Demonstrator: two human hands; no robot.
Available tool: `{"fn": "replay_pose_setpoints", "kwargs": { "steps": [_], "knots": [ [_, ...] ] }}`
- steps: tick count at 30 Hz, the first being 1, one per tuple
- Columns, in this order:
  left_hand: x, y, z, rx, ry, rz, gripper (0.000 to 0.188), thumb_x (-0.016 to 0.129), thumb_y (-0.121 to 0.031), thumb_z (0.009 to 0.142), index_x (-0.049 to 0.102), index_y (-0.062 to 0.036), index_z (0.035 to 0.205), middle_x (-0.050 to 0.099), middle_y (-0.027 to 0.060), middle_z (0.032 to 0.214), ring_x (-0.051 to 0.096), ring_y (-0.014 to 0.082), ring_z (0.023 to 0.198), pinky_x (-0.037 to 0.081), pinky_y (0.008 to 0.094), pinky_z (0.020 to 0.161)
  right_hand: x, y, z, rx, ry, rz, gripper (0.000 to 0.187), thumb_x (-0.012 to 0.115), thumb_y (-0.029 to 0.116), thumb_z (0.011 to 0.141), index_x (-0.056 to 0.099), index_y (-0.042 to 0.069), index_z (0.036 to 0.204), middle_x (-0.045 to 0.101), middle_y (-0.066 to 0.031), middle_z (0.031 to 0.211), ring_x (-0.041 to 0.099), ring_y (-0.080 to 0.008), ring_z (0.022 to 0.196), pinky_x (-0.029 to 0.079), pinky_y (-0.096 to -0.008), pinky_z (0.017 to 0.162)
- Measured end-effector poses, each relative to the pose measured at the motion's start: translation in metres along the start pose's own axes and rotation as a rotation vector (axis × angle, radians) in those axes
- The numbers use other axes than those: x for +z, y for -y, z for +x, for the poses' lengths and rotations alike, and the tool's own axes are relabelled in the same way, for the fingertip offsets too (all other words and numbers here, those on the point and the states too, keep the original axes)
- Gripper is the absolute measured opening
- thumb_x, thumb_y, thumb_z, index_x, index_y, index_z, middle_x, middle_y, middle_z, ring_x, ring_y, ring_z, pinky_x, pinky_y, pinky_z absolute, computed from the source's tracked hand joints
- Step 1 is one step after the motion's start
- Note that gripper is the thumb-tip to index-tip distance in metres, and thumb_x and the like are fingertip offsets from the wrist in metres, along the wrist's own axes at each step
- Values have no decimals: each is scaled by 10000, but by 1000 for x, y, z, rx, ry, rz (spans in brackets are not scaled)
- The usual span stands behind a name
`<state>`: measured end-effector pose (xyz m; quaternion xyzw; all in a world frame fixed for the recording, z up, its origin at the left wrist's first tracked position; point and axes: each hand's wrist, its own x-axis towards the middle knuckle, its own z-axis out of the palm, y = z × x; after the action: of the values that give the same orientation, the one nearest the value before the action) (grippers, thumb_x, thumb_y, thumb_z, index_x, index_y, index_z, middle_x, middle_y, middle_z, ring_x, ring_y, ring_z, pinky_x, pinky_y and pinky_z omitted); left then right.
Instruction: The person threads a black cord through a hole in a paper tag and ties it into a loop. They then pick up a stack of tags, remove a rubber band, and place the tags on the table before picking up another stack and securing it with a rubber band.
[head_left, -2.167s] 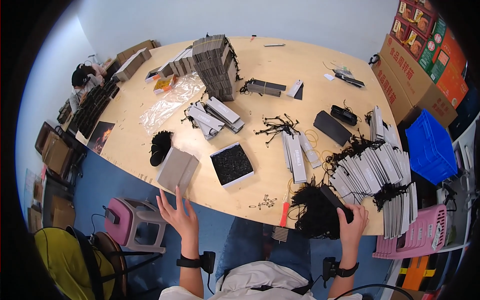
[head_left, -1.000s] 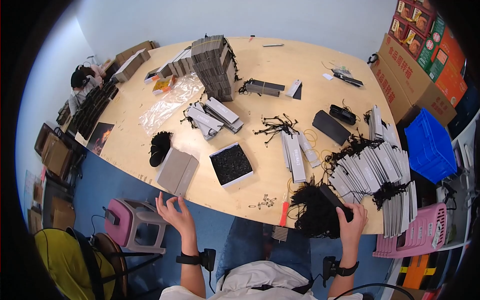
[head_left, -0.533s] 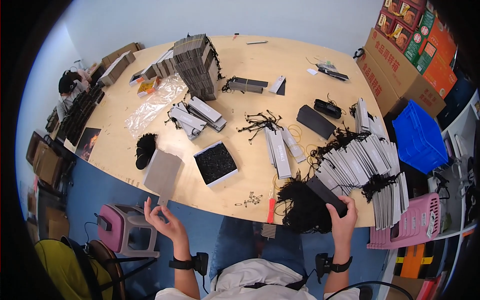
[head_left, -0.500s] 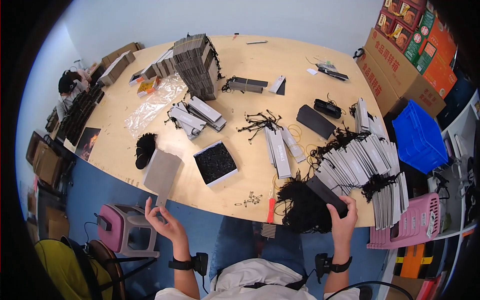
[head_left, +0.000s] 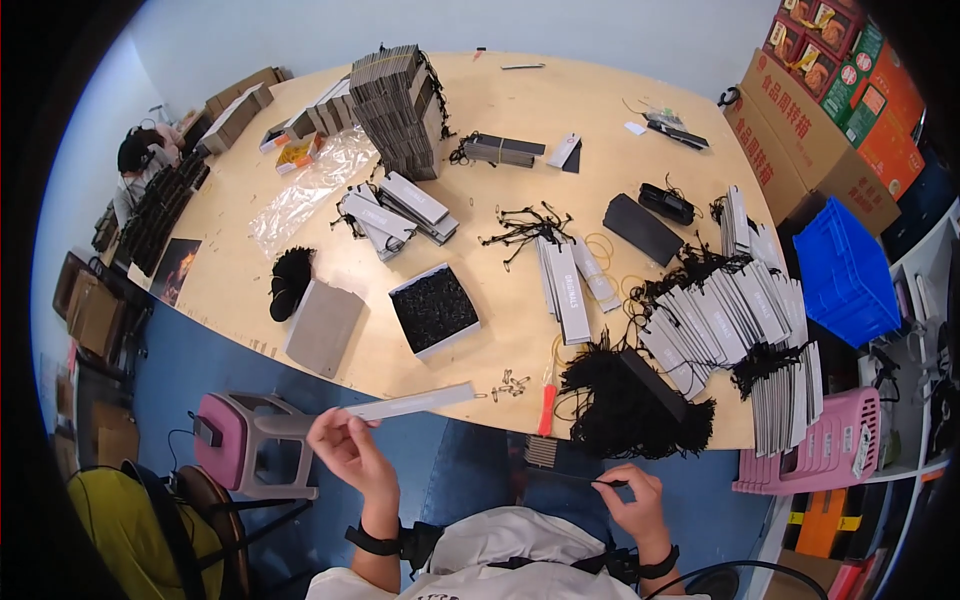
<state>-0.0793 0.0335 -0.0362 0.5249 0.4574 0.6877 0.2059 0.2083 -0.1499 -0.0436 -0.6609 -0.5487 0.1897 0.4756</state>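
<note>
My left hand point(head_left: 352, 447) pinches one end of a long grey tag point(head_left: 415, 401), which points right over the table's near edge. In front of my lap, my right hand point(head_left: 632, 497) is closed on a thin black strand point(head_left: 565, 475) that looks like a cord. Beyond that hand lies a heap of black cords point(head_left: 610, 395) with a dark card point(head_left: 655, 386) on top. A stack of grey tags point(head_left: 328, 325) sits at the near left edge. Small metal pins point(head_left: 511, 384) are scattered near a red-handled tool point(head_left: 547, 409).
An open box of black pieces point(head_left: 434, 312) stands mid-table. Fanned corded tags point(head_left: 715, 320) cover the right side, and a tall bundled stack point(head_left: 395, 120) rises at the back. A blue crate point(head_left: 846, 270) is at right, a pink stool point(head_left: 240, 445) at left. Another person point(head_left: 145, 165) sits far left.
My left hand has taken a grey tag and moved it right, away from the stack. The right hand has left the dark card and come toward me with a thin black strand.
</note>
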Motion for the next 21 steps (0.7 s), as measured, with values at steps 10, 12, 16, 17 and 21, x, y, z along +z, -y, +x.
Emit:
{"fn": "replay_pose_setpoints", "kwargs": {
  "steps": [10, 12, 16, 17, 21],
  "knots": [
    [25, -33, -33, 42, 951, -14, 207, 562, 109, 872, 662, -3, 1014, 650, 136, 970, 644, 249, 804, 525, 321, 683, 31, -30, -16, -40, -15, -261, 194, 803, 109, 753, 619, 63, 792, 705, -78, 755, 692, -260, 675, 531, -342, 576],
    [30, -33, -47, 62, 1157, -58, 271, 602, 86, 852, 661, -24, 1093, 637, 142, 952, 646, 288, 819, 539, 354, 699, 41, -29, -14, -10, 42, -324, 192, 793, 165, 770, 620, 81, 784, 690, -74, 728, 685, -261, 664, 529, -351, 564],
    [39, -42, -62, 60, 1206, 47, 158, 664, 25, 851, 641, -32, 997, 640, 144, 883, 647, 317, 805, 539, 369, 697, 55, -33, -9, -48, 100, -367, 180, 779, 193, 785, 627, 97, 799, 679, -72, 722, 679, -269, 662, 526, -366, 559],
    [40, -39, -65, 74, 1188, 53, 151, 676, 10, 851, 634, -30, 990, 640, 143, 879, 647, 319, 802, 536, 370, 688, 57, -30, -7, -49, 100, -366, 180, 779, 193, 785, 627, 97, 799, 679, -72, 722, 679, -269, 662, 526, -366, 559],
    [43, -39, -64, 162, 1177, 68, 167, 696, -5, 848, 609, -16, 990, 645, 133, 881, 649, 312, 795, 532, 367, 665, 58, -21, 1, -36, 57, -360, 153, 775, 131, 776, 645, 74, 833, 692, -76, 772, 673, -285, 666, 523, -366, 585]
  ]
}}
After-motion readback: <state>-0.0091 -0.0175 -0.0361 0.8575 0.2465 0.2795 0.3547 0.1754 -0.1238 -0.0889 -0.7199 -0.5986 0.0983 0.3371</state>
